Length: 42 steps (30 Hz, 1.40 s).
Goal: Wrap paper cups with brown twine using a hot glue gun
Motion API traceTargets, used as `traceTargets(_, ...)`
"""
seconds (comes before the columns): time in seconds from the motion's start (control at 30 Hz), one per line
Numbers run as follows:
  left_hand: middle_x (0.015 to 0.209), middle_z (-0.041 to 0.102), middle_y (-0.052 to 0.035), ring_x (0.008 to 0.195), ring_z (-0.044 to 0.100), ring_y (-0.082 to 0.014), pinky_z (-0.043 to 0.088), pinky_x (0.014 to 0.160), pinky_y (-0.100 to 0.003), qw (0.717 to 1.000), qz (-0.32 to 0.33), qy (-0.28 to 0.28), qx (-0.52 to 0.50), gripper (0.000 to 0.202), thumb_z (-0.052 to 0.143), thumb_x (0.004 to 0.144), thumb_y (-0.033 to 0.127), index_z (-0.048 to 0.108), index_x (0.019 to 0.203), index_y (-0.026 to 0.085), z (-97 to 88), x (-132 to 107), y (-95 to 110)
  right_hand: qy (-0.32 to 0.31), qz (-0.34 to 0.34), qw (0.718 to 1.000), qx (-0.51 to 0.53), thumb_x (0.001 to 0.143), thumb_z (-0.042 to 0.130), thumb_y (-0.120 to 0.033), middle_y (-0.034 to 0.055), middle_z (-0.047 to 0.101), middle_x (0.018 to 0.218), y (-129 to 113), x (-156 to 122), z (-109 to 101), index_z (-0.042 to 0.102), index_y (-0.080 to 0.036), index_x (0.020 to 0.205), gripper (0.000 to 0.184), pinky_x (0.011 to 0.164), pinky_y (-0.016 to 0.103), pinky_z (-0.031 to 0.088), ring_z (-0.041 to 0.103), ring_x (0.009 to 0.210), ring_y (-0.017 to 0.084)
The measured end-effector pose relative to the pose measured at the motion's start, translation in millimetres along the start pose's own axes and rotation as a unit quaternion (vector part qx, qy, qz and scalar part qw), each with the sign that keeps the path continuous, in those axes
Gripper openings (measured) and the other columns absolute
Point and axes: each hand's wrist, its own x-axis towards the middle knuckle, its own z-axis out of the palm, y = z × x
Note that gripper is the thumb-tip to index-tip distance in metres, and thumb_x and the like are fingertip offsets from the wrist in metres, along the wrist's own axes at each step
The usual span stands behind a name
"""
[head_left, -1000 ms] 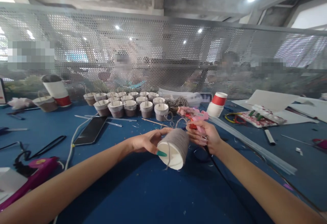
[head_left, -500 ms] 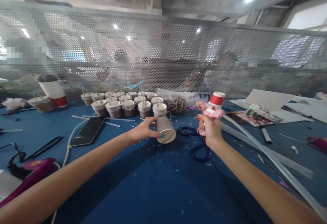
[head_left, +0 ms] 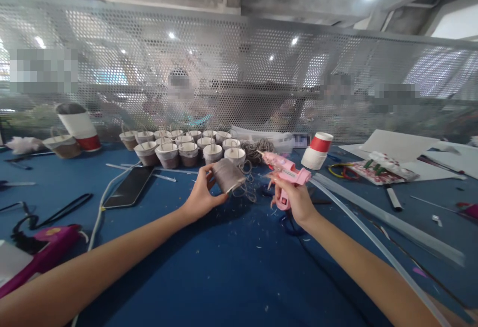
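Observation:
My left hand [head_left: 201, 195] grips a paper cup wrapped in grey twine [head_left: 227, 174], tilted on its side above the blue table [head_left: 224, 272], with a loose twine tail hanging to the right. A pink glue gun [head_left: 287, 173] is in my right hand [head_left: 293, 198], its nozzle pointing left toward the cup, a clear glue stick trailing back to the right. Just behind the cup stands a group of several finished twine-wrapped cups [head_left: 179, 147] with handles.
A loose ball of twine [head_left: 257, 149] lies by the cups. A red-and-white cup stack [head_left: 317, 150] stands right of the gun, another [head_left: 80, 128] lies at far left. A black phone [head_left: 129, 192], a purple glue gun [head_left: 41, 252] and cables lie left. A perforated metal screen closes the back.
My left hand turned the cup from mouth-forward to its side and raised it slightly. My right hand brought the glue gun down and left, its nozzle now close to the cup.

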Motion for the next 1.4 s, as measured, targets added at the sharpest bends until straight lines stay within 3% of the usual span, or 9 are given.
traceTargets(0.13, 0.122, 0.043, -0.0083, 0.112, 0.056, -0.0253, 0.045, 0.102, -0.05, 0.995, -0.01, 0.076, -0.058, 0.065, 0.081, 0.055, 0.022, 0.035, 0.101, 0.023, -1.0, 4, -6, -0.083, 0.017, 0.996, 0.004, 0.072, 0.066, -0.037, -0.0072, 0.048, 0.037, 5, -4, -1, 0.059, -0.017, 0.071, 0.021, 0.031, 0.023, 0.038, 0.04, 0.027, 0.009)
traceTargets(0.3, 0.131, 0.039, -0.0087, 0.107, 0.058, -0.0229, 0.054, 0.09, -0.041, 0.995, 0.011, 0.069, -0.064, 0.081, 0.079, 0.055, 0.018, 0.033, 0.12, 0.028, -0.9, 4, -2, -0.121, 0.01, 0.992, -0.039, 0.074, 0.065, -0.039, -0.0046, 0.049, 0.034, 7, -14, -1, 0.06, -0.018, 0.071, 0.022, 0.031, 0.023, 0.031, 0.041, 0.028, 0.01)
traceTargets(0.47, 0.127, 0.042, -0.0062, 0.108, 0.056, -0.0206, 0.052, 0.09, -0.037, 0.994, 0.039, 0.085, -0.05, 0.074, 0.078, 0.055, 0.015, 0.035, 0.115, 0.028, -1.1, 3, -4, -0.17, -0.054, 0.975, -0.136, 0.081, 0.061, -0.037, -0.0055, 0.047, 0.038, 1, -23, 4, 0.064, -0.018, 0.076, 0.02, 0.034, 0.024, 0.035, 0.041, 0.032, 0.009)
traceTargets(0.6, 0.124, 0.042, -0.005, 0.104, 0.057, -0.0179, 0.05, 0.093, -0.038, 0.995, 0.059, 0.077, -0.037, 0.072, 0.075, 0.057, 0.014, 0.033, 0.114, 0.028, -1.1, 2, -7, -0.179, -0.102, 0.965, -0.162, 0.08, 0.06, -0.03, -0.0053, 0.048, 0.045, -4, -26, 9, 0.066, -0.018, 0.078, 0.014, 0.036, 0.023, 0.034, 0.038, 0.038, 0.008)
traceTargets(0.77, 0.125, 0.04, -0.0045, 0.107, 0.055, -0.018, 0.049, 0.095, -0.038, 0.995, 0.067, 0.063, -0.036, 0.071, 0.075, 0.06, 0.014, 0.032, 0.115, 0.029, -0.7, 1, -7, -0.175, -0.076, 0.965, -0.179, 0.079, 0.059, -0.027, -0.0039, 0.052, 0.052, -5, -27, 9, 0.07, -0.018, 0.091, 0.018, 0.037, 0.022, 0.035, 0.04, 0.042, 0.008)
traceTargets(0.93, 0.124, 0.04, -0.0055, 0.107, 0.056, -0.02, 0.051, 0.095, -0.04, 0.995, 0.066, 0.063, -0.031, 0.072, 0.075, 0.06, 0.015, 0.032, 0.115, 0.029, -0.4, 1, -6, -0.173, -0.056, 0.966, -0.182, 0.077, 0.06, -0.026, -0.003, 0.053, 0.052, -3, -27, 8, 0.068, -0.019, 0.076, 0.011, 0.036, 0.022, 0.034, 0.04, 0.041, 0.008)
traceTargets(1.07, 0.128, 0.039, -0.0066, 0.11, 0.055, -0.021, 0.05, 0.095, -0.041, 0.995, 0.067, 0.059, -0.037, 0.074, 0.075, 0.059, 0.014, 0.031, 0.116, 0.029, -0.1, 1, -5, -0.174, -0.052, 0.965, -0.191, 0.078, 0.059, -0.027, -0.0043, 0.046, 0.043, -1, -27, 7, 0.063, -0.02, 0.064, 0.016, 0.034, 0.022, 0.033, 0.039, 0.039, 0.009)
traceTargets(1.4, 0.128, 0.038, -0.0069, 0.111, 0.054, -0.0216, 0.05, 0.095, -0.041, 0.995, 0.073, 0.062, -0.038, 0.073, 0.075, 0.06, 0.014, 0.032, 0.117, 0.028, 0.0, 1, -6, -0.181, -0.043, 0.971, -0.149, 0.078, 0.064, -0.031, -0.0036, 0.045, 0.039, -3, -27, 9, 0.064, -0.022, 0.057, 0.022, 0.035, 0.022, 0.035, 0.044, 0.04, 0.011)
